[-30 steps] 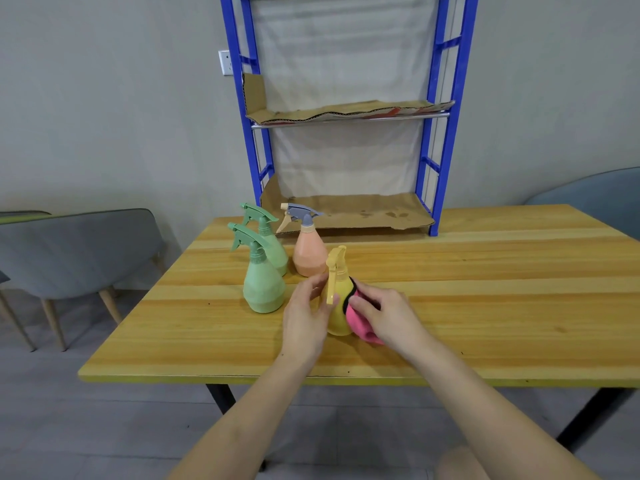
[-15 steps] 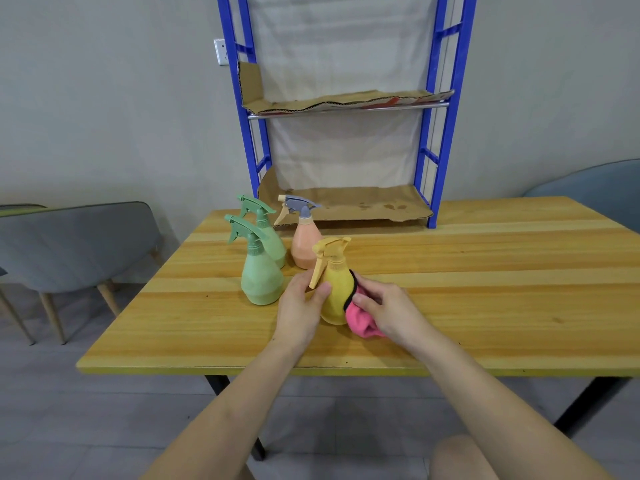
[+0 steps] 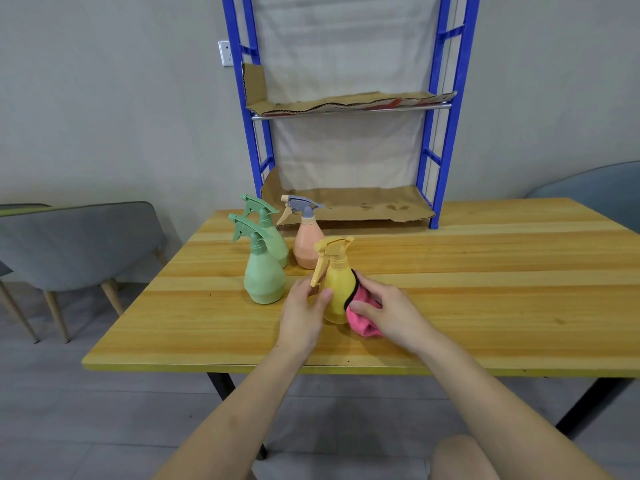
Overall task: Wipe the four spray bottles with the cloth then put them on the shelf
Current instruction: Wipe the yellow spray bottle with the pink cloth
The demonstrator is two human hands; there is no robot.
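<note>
A yellow spray bottle [image 3: 335, 289] stands upright near the table's front edge. My left hand [image 3: 303, 315] grips its left side, thumb on the front. My right hand [image 3: 388, 315] holds a pink cloth [image 3: 362, 322] with a dark edge against the bottle's right side. Two green spray bottles stand to the left, one in front [image 3: 264, 271] and one behind [image 3: 273, 233]. An orange spray bottle [image 3: 306, 242] with a grey head stands behind the yellow one. The blue shelf [image 3: 346, 105] stands at the table's back, its cardboard-lined levels bare.
The wooden table [image 3: 485, 271] stretches wide to the right. A grey chair [image 3: 79, 240] stands at the left, and another chair's back [image 3: 595, 192] shows at the far right. A wall socket [image 3: 225, 53] sits left of the shelf.
The yellow bottle has turned between my hands, its trigger now pointing left toward me. The cloth has slid along the bottle's right side. The other bottles have not moved.
</note>
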